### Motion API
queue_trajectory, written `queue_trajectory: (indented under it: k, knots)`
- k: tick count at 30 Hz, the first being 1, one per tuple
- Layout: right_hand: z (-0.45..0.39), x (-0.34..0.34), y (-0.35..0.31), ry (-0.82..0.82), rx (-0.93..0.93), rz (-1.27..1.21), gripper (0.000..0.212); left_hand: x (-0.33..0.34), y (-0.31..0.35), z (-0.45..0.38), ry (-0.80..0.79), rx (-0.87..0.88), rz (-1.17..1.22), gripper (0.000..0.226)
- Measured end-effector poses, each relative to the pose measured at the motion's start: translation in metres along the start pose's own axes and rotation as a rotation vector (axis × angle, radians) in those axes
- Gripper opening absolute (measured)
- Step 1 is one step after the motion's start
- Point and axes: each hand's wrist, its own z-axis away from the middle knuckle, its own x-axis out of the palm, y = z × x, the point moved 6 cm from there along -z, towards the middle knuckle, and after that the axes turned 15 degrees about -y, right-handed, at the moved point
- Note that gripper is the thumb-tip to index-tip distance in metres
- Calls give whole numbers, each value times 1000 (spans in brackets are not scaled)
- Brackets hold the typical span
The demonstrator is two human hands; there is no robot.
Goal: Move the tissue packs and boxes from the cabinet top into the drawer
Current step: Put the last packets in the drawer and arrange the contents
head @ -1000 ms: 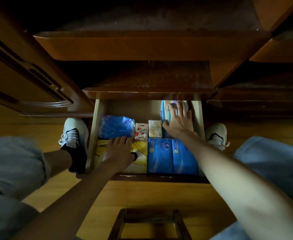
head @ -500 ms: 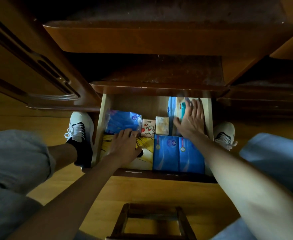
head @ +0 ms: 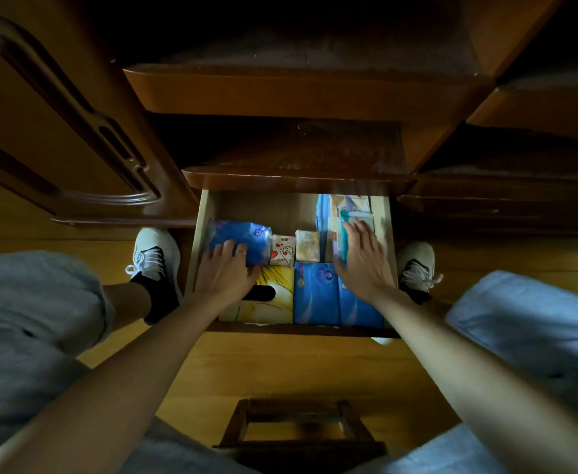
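The open wooden drawer (head: 199,234) holds several tissue items. A crinkled blue soft pack (head: 246,234) lies at its back left, and my left hand (head: 226,273) rests on its near edge with fingers spread. A yellow tissue box (head: 273,302) sits in front of it. Two small pocket packs (head: 294,249) stand in the middle. Two blue packs (head: 328,295) fill the front right. My right hand (head: 361,261) lies flat, fingers apart, on the white and teal packs (head: 349,213) at the back right.
The dark cabinet top (head: 294,179) overhangs the drawer's back. A carved cabinet door (head: 58,138) stands at the left. My shoes (head: 154,258) flank the drawer on the wooden floor. A small wooden stool (head: 297,432) is below, between my knees.
My left hand slid from the yellow box up onto the blue soft pack. My right hand pulled back a little toward the front of the drawer, off the far end of the white packs.
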Motion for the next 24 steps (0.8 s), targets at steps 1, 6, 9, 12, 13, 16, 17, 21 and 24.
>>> queue_trajectory:
  k: [1, 6, 9, 12, 13, 16, 17, 21, 24]
  knots:
    - [11, 0, -5, -17, -36, 9, 61, -6, 1, 4, 33, 8, 4, 60]
    - [66, 17, -19, -337, -164, 120, 51, -5, 17, 42, -162, 301, 75, 80]
    - [95, 31, -23, -567, -198, 229, 54, 15, 21, 74, -350, 402, -4, 80]
    - [106, 25, -24, -572, -204, 359, 43, 31, 18, 91, -336, 398, -187, 60]
    - [108, 21, -24, -559, -197, 416, 38, 29, 16, 92, -303, 371, -205, 48]
    - [110, 17, -22, -539, -154, 573, 25, 20, 15, 94, -253, 312, -279, 28]
    - [111, 17, -23, -537, -148, 625, 23, 19, 15, 95, -245, 307, -303, 27]
    - [108, 17, -22, -512, -148, 726, 21, 18, 20, 98, -187, 313, -386, 25]
    - [96, 4, -13, -467, -120, 701, 13, 14, 24, 88, -138, 312, -379, 30]
